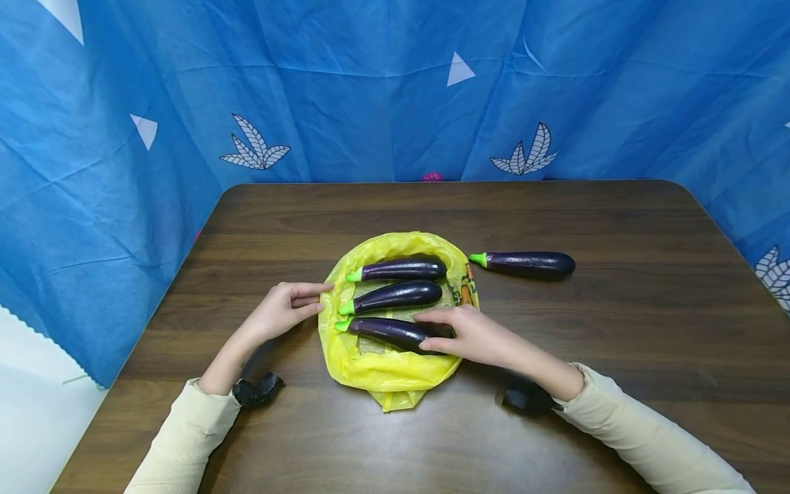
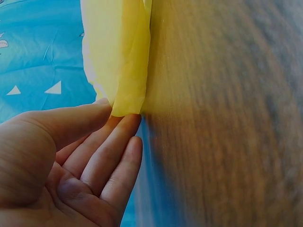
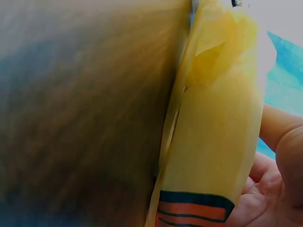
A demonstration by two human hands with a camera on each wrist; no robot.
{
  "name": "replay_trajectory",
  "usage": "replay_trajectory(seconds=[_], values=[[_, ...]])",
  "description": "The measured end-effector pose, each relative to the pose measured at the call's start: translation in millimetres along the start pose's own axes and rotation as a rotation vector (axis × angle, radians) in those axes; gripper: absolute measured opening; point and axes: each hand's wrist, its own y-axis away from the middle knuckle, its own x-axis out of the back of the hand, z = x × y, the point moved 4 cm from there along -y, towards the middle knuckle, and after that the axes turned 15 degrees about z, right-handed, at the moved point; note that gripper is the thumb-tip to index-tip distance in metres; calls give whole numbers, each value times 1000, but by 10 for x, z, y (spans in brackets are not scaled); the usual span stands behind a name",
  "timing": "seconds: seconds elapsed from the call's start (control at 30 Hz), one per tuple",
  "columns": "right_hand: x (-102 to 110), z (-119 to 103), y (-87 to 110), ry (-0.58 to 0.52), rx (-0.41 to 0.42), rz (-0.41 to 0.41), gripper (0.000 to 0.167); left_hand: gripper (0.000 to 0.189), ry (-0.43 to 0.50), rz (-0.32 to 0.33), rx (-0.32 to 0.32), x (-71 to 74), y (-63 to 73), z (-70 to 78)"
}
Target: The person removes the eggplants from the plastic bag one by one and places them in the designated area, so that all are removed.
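A yellow plastic bag [image 1: 382,370] lies on the table with its mouth spread open and rim folded out. Inside, three dark purple eggplants with green stems lie side by side: a far one [image 1: 404,268], a middle one [image 1: 398,295] and a near one [image 1: 389,331]. My right hand [image 1: 472,336] reaches over the bag's right rim and grips the near eggplant by its thick end, which is partly hidden. My left hand [image 1: 280,312] holds the bag's left edge; in the left wrist view, thumb and fingers pinch the yellow plastic [image 2: 116,61]. The right wrist view shows the bag's side hiding the right fingertips.
A further eggplant [image 1: 524,263] lies on the wooden table [image 1: 617,329], right of the bag, stem pointing left. A blue patterned curtain [image 1: 382,89] hangs behind the table and along its sides.
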Motion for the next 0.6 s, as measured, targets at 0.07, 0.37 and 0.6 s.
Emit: replay_trajectory(seconds=[0.07,0.37,0.6], values=[[-6,-3,3,4,-3,-9,46,36,0,-1,-1,-1,-4,6],[-20,-31,15,-18,-8,-4,47,36,-5,-4,0,3,0,14],[-19,-45,14,-49,7,39,46,36,-13,-2,10,2,8,7]])
